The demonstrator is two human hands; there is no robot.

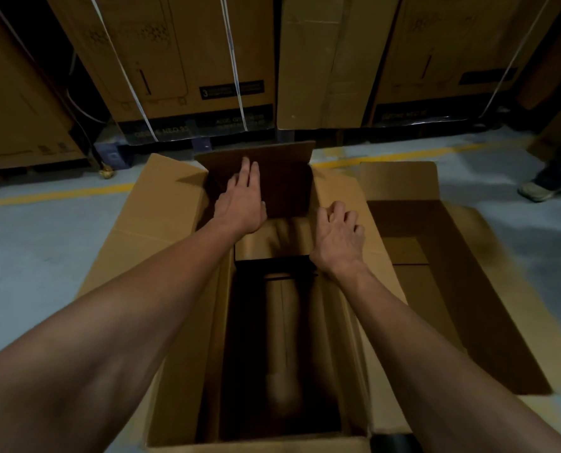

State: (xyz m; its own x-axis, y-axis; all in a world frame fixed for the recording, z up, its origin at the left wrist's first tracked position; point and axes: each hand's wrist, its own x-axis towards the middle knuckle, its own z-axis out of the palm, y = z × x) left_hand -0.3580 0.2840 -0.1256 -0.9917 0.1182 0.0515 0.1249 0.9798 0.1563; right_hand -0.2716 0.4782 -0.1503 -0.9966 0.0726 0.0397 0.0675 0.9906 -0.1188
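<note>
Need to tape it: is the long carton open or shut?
Open. The carton shows its inside; its left side flap lies spread outward, and the far end flap stands against the left hand.

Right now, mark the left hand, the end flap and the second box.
left hand (241, 206), head view, back of hand.
end flap (285, 178), head view, inner face.
second box (468, 282), head view, inner wall.

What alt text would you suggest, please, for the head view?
A person reaches into a long open cardboard box: the left hand lies flat against the far end flap, and the right hand, fingers curled, is at the box's right wall. A second open box lies alongside.
</note>
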